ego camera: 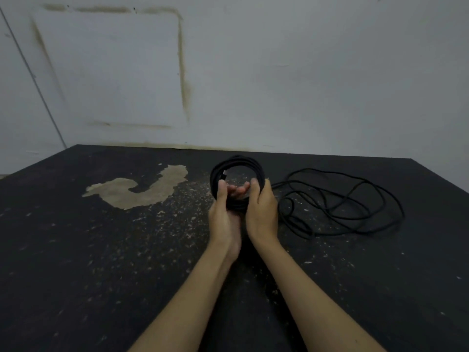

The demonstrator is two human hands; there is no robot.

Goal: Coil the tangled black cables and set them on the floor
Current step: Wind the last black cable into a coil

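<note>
1. Above the dark floor [106, 250], near the middle of your view, you hold a coil of black cable [237, 166] upright between your two hands, its open ring facing you.
2. Your left hand [224, 217] grips the lower left of the coil: the thumb lies up along the near side of the bundle, and the fingers reach through beneath the ring, their tips showing inside it.
3. Your right hand [262, 212] is wrapped around the lower right of the coil, thumb on the near side and fingers curled behind the strands.
4. Both of your bare forearms run up from the bottom edge and meet at the coil, the hands just beside each other.
5. To the right of your hands, loose black cable [350, 201] lies on the floor in wide, overlapping loops, and a strand runs from it towards the coil.
6. To the left of the coil, a pale patch [142, 191] shows where the dark surface has worn off, and light flecks are scattered across the floor around it.
7. Behind the floor stands a white wall [304, 72] with a brownish stained outline [181, 67] of a rectangle.
</note>
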